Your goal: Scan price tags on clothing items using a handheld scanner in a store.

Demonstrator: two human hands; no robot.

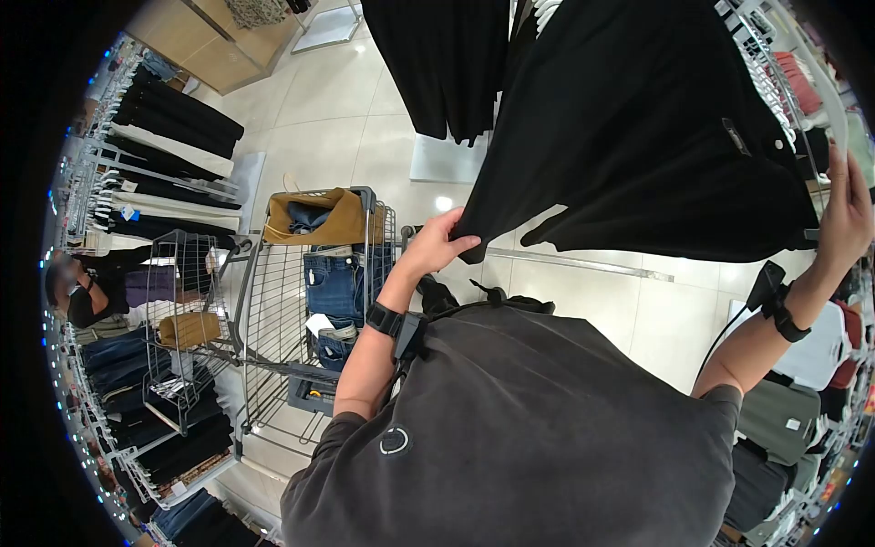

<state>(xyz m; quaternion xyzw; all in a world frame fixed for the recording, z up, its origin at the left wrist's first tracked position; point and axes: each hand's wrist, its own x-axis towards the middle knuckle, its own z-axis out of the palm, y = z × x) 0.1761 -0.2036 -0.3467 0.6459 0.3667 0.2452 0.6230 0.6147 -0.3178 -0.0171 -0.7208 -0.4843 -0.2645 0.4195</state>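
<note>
Grey shirt (538,438) fills my near view, left hand (441,244) pinching a leg end of black trousers (638,146), right hand (846,214) near their waist, grip unclear.

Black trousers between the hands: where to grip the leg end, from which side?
I'd pinch the black trousers at the leg's tip, from the person's left, as the left hand does. The cloth narrows to a slim flap there; further right it spreads wide.

Dark grey short-sleeved top (538,428) — black wrist straps (386,319) — ring mark (395,442).
</note>
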